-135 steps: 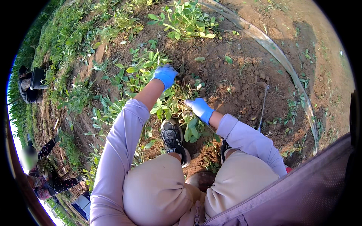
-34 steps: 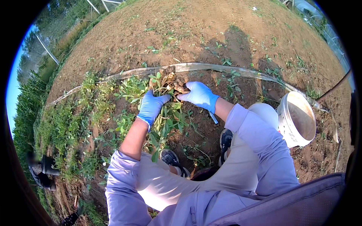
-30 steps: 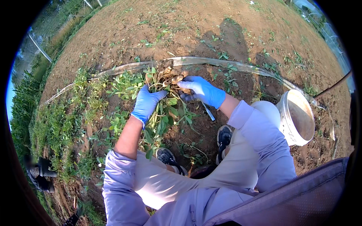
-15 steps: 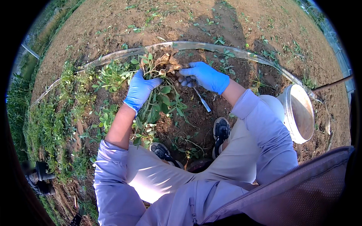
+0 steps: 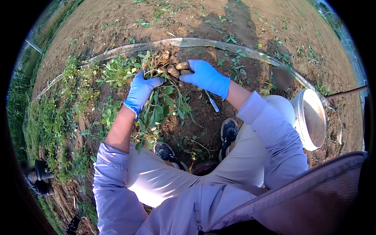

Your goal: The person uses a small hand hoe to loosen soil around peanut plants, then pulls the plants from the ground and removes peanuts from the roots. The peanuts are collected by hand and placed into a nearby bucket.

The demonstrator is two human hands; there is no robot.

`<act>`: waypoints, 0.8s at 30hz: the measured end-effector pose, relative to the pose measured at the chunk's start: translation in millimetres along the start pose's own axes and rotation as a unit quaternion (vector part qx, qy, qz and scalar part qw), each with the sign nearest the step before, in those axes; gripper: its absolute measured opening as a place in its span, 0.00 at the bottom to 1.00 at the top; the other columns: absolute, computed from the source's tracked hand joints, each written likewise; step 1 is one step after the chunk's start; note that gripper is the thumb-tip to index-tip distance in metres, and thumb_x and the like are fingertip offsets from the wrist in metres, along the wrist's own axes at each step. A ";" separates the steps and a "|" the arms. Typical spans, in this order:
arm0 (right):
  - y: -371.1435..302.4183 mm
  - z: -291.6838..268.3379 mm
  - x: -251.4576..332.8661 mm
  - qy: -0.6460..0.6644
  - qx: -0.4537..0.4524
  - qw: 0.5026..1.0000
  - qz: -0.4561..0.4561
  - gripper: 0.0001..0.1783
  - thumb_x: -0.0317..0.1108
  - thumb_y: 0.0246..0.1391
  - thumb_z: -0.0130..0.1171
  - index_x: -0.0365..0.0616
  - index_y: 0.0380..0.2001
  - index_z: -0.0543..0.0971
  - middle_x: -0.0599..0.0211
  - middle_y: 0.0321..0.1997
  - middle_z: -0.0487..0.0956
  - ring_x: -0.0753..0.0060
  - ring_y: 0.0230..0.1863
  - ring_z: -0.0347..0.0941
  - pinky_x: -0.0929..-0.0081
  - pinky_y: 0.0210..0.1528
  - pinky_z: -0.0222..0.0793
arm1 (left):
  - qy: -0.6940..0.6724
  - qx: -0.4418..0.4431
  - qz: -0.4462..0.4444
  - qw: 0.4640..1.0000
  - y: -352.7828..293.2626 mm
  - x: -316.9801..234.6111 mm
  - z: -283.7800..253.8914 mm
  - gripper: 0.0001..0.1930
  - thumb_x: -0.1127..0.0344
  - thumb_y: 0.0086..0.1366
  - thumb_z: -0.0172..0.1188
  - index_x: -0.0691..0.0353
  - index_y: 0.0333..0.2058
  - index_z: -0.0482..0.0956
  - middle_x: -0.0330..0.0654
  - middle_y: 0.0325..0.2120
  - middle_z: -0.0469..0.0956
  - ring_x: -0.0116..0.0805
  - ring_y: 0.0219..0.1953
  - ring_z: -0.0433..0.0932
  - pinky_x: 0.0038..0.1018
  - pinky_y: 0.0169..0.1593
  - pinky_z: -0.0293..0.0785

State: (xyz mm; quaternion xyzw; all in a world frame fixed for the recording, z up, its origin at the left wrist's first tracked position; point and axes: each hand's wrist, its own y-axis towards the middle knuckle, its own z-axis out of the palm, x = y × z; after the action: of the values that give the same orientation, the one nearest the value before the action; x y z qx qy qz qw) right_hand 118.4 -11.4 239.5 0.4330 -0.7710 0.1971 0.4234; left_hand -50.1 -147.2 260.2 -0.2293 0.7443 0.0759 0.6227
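My left hand (image 5: pixel 140 92), in a blue glove, is closed around the stems of an uprooted peanut plant (image 5: pixel 159 107). Its green leaves hang down past the wrist, and the root end points away from me. Several soil-covered peanut pods (image 5: pixel 172 71) cluster at the roots. My right hand (image 5: pixel 206 79), also blue-gloved, grips pods at the right side of that cluster between thumb and fingers; its other fingers are partly hidden. Below the right hand, a tool with a slim metallic handle (image 5: pixel 212 102) rests on the soil, its upper end hidden.
To the right a white bucket (image 5: pixel 300 121) lies tipped, its mouth facing right. A pale plastic strip (image 5: pixel 188 42) curves across the soil beyond my hands. Leafy plants (image 5: pixel 58 121) grow on the left. My shoes (image 5: pixel 229 130) stand below the plant, and dark containers (image 5: pixel 42 170) sit far left.
My right hand has shifted from beneath the root cluster to its right side, with pods now showing at its fingertips. The left hand keeps its hold on the stems.
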 end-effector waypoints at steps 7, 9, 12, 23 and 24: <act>-10.4 5.7 5.0 0.069 0.023 0.994 0.085 0.26 0.52 0.51 0.49 0.34 0.25 0.72 0.53 0.20 0.73 0.60 0.23 0.70 0.65 0.30 0.67 | -0.024 0.006 0.000 1.000 -14.0 -9.1 4.4 0.26 0.71 0.47 0.63 0.73 0.44 0.65 0.43 0.33 0.76 0.27 0.35 0.74 0.21 0.42 0.68; -17.8 8.7 9.9 0.252 0.040 0.963 0.087 0.24 0.50 0.55 0.44 0.37 0.25 0.73 0.58 0.20 0.74 0.69 0.22 0.69 0.72 0.30 0.66 | -0.038 -0.001 0.003 0.999 -18.1 -8.1 2.8 0.23 0.71 0.47 0.63 0.71 0.42 0.67 0.43 0.33 0.76 0.28 0.35 0.74 0.22 0.42 0.68; -23.6 15.5 14.4 0.438 0.039 0.883 0.161 0.20 0.46 0.56 0.44 0.38 0.27 0.72 0.62 0.25 0.75 0.75 0.24 0.70 0.77 0.30 0.67 | -0.050 -0.002 -0.001 0.999 -19.8 -7.9 -1.9 0.22 0.71 0.47 0.62 0.71 0.41 0.68 0.42 0.33 0.76 0.29 0.34 0.74 0.23 0.42 0.68; -28.6 -4.2 23.0 0.324 0.043 0.929 0.171 0.14 0.37 0.47 0.57 0.36 0.33 0.75 0.68 0.24 0.76 0.79 0.27 0.73 0.82 0.29 0.66 | -0.050 -0.017 -0.020 0.998 -33.2 -13.1 -3.2 0.19 0.72 0.47 0.60 0.69 0.40 0.70 0.42 0.32 0.76 0.29 0.32 0.74 0.23 0.40 0.69; -27.9 -3.9 19.7 0.295 0.034 0.942 0.156 0.14 0.37 0.47 0.57 0.36 0.32 0.75 0.68 0.22 0.76 0.79 0.25 0.72 0.82 0.27 0.66 | -0.043 -0.016 -0.022 0.999 -33.9 -13.7 -3.3 0.19 0.72 0.47 0.60 0.69 0.40 0.70 0.42 0.32 0.76 0.29 0.32 0.73 0.23 0.40 0.69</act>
State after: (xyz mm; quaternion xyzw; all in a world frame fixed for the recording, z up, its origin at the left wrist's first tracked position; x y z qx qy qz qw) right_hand 138.3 -33.9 256.2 0.2437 -0.6622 0.4058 0.5809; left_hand -36.6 -175.1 279.9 -0.2522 0.7099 0.0842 0.6521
